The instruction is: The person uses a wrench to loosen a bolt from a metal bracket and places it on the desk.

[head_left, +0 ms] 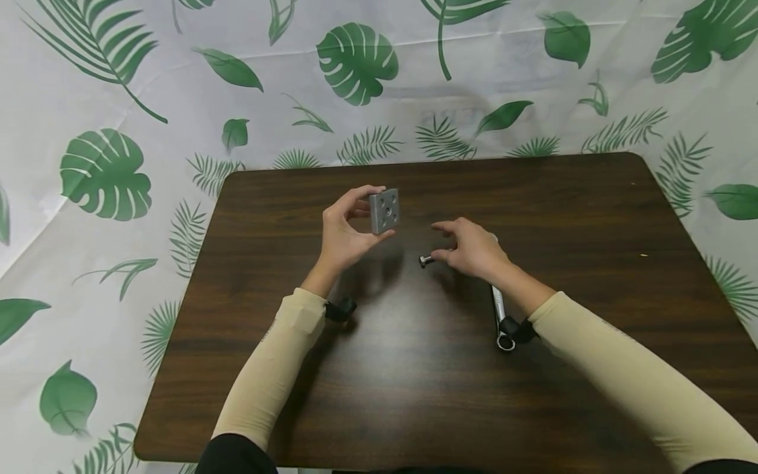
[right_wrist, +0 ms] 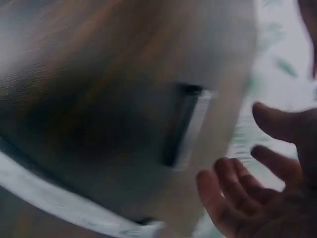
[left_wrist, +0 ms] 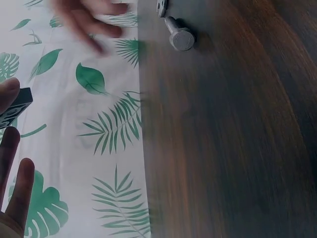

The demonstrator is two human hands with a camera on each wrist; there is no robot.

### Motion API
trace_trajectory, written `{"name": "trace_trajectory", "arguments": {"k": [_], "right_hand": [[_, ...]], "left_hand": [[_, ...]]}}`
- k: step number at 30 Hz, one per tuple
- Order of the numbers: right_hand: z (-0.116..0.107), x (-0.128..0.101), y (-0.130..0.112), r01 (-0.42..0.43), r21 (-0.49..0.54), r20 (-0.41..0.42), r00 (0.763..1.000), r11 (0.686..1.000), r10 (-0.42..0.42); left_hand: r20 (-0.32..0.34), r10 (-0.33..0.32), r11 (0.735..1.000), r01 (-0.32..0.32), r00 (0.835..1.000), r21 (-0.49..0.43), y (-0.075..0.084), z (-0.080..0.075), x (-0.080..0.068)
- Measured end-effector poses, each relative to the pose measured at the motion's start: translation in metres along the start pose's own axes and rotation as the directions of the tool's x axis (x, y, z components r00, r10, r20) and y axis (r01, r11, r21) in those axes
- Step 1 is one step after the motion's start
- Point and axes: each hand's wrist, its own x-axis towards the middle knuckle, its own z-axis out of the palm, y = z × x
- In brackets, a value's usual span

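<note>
My left hand (head_left: 349, 227) holds a grey square metal plate (head_left: 384, 210) with several holes, raised above the dark wooden table (head_left: 414, 382); thumb and fingers pinch its edges. In the left wrist view only a dark corner of the plate (left_wrist: 15, 106) shows beside my fingers (left_wrist: 17, 193). A short steel bolt (head_left: 424, 261) lies on the table, with its head (left_wrist: 181, 38) plain in the left wrist view. My right hand (head_left: 468, 247) hovers just right of the bolt, fingers loosely spread and holding nothing. The right wrist view is blurred, with bare relaxed fingers (right_wrist: 237, 193).
A silver wrench (head_left: 500, 316) lies on the table, partly under my right forearm. A small metal part (left_wrist: 161, 7) sits at the frame edge beside the bolt. A white cloth with green leaves (head_left: 106, 171) hangs behind and around the table.
</note>
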Motion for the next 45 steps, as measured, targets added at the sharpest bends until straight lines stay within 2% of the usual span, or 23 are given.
{"name": "trace_trajectory", "arguments": {"k": [4,9,13,16,19,22,26,29,34,37,39,43,45], "right_hand": [[0.021,0.0,0.021,0.037,-0.189,0.058,0.998,0.981,-0.027],[0.037,0.001,0.032,0.09,-0.303,-0.01,0.995,0.949,-0.098],[0.042,0.002,0.034,0.109,-0.337,-0.064,0.988,0.935,-0.138],[0.043,0.002,0.035,0.108,-0.348,-0.074,0.987,0.931,-0.142],[0.042,0.0,0.036,0.083,-0.337,-0.08,0.99,0.938,-0.117],[0.042,-0.004,0.037,0.022,-0.27,-0.088,0.995,0.963,-0.047],[0.041,-0.013,0.035,-0.092,-0.132,-0.08,0.993,0.987,0.082],[0.04,-0.02,0.034,-0.173,-0.064,-0.069,0.983,0.983,0.169],[0.041,-0.028,0.032,-0.25,-0.036,-0.067,0.967,0.968,0.247],[0.042,-0.031,0.03,-0.27,-0.037,-0.093,0.96,0.962,0.266],[0.043,-0.032,0.03,-0.285,-0.032,-0.107,0.954,0.958,0.28],[0.046,-0.032,0.032,-0.318,-0.008,-0.123,0.941,0.948,0.315],[0.047,-0.032,0.032,-0.334,0.001,-0.124,0.935,0.942,0.332]], "left_hand": [[0.005,-0.013,1.0,0.013,1.0,0.008,-0.001,-0.001,-0.002],[0.004,-0.035,0.999,0.035,0.999,0.011,0.0,-0.004,-0.003],[0.01,-0.063,0.998,0.063,0.998,0.007,-0.002,-0.005,-0.005],[0.013,-0.072,0.997,0.072,0.997,0.009,-0.015,-0.004,-0.009],[0.028,-0.098,0.995,0.098,0.995,0.011,-0.032,-0.003,-0.015],[0.066,-0.161,0.987,0.161,0.985,0.011,-0.043,-0.002,-0.022],[0.131,-0.278,0.96,0.272,0.952,0.058,-0.05,-0.003,-0.034],[0.183,-0.367,0.927,0.343,0.912,0.152,-0.053,-0.003,-0.044],[0.237,-0.503,0.843,0.412,0.831,0.346,-0.055,0.003,-0.059],[0.243,-0.559,0.789,0.42,0.792,0.448,-0.055,0.007,-0.065],[0.242,-0.583,0.762,0.419,0.776,0.493,-0.055,0.008,-0.068],[0.234,-0.612,0.73,0.425,0.756,0.536,-0.054,0.01,-0.071],[0.221,-0.631,0.701,0.425,0.743,0.572,-0.053,0.01,-0.072]]}}
